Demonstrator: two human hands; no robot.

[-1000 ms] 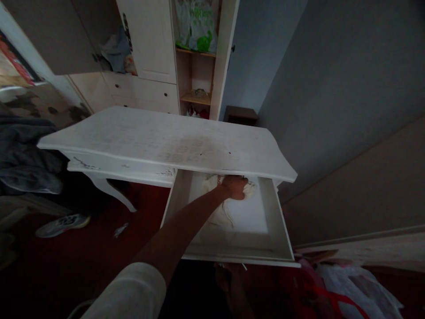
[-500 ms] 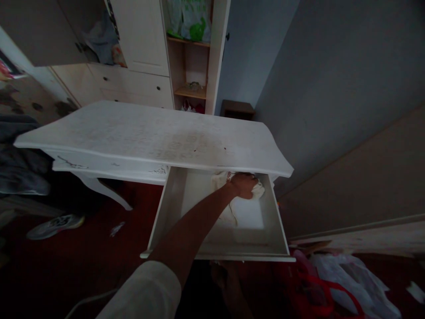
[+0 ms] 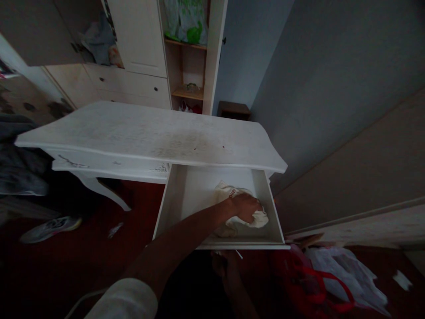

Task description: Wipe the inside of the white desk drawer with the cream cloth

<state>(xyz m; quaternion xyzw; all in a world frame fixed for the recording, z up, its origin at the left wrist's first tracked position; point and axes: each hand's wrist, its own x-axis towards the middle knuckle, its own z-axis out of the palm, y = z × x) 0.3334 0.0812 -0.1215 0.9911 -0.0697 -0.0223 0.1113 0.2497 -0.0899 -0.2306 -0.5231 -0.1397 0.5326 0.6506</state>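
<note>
My left hand point(image 3: 247, 207) reaches down into the pulled-out drawer point(image 3: 192, 190) of a white table. Its fingers are closed on a cream cloth point(image 3: 229, 190) with red lettering, bunched against the drawer floor near the front right. Part of the cloth hangs out below my wrist. My right hand point(image 3: 223, 265) is low, just under the drawer front, with its fingers curled. Shadow and the drawer front hide what it holds, if anything. A thin white piece point(image 3: 239, 254) shows beside it.
The white tabletop point(image 3: 133, 128) has dark smudges. Behind it stands a wardrobe point(image 3: 139, 48) with open doors and shelves. A red bag point(image 3: 299, 279) and a white plastic bag point(image 3: 345, 274) lie on the floor at right, by the wall. A shoe point(image 3: 51, 229) lies at left.
My left hand has moved from the back of the drawer toward its front, with the cloth under and in it. My right hand has stayed below the drawer front.
</note>
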